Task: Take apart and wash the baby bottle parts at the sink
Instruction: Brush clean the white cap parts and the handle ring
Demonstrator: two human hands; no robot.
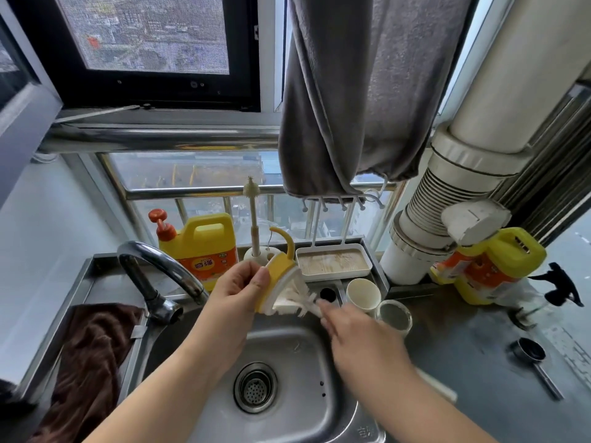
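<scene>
Bottle parts are what we are washing here, and the one in hand is the yellow collar ring (278,284) with its pale teat, which we are holding over the sink (287,356), just right of the faucet (160,270). Our left hand (238,290) is gripping the ring, thumb curled over its yellow rim, so the teat side is facing right. Our right hand (355,330) is reaching in with a white bristle brush (303,302), whose bristles are working at the teat; the hand is blurred (it looks mid-stroke), and although it seems to be pinching the brush stem, we cannot tell its grip for certain. So we are judging the step as scrubbing the teat-and-collar piece, with the bottle already taken apart: a pale cup-like part (363,294) and a clear glass jar (394,318) are standing on the counter (463,346) just beside the sink's right rim. No water is running from the faucet that we can see. Next we are probably needing to turn the ring in the left hand so the bristles reach the whole inside, then rinse it under the faucet and set it aside.
</scene>
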